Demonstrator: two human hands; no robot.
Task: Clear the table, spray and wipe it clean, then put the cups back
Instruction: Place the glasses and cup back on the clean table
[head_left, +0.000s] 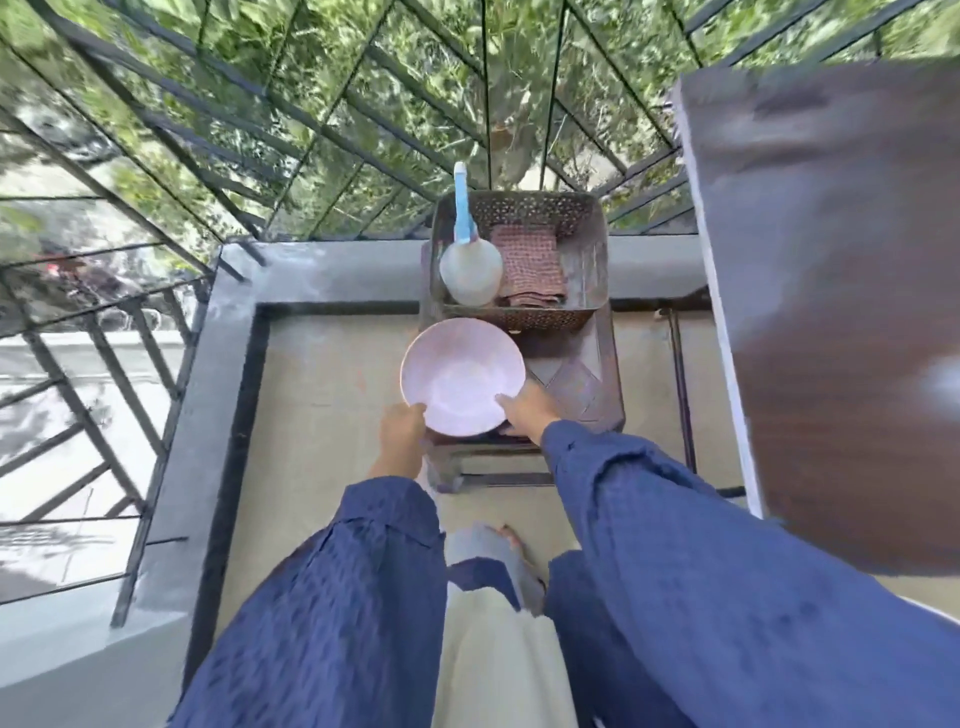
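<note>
The pink plate, rim clamped by fingers of left hand and right hand, is best lowered level before the basket.

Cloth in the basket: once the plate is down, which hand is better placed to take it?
Right, probably. The right hand grips the plate at its right rim, straight in front of the cloth; the left hand would have to cross the spray bottle.
</note>
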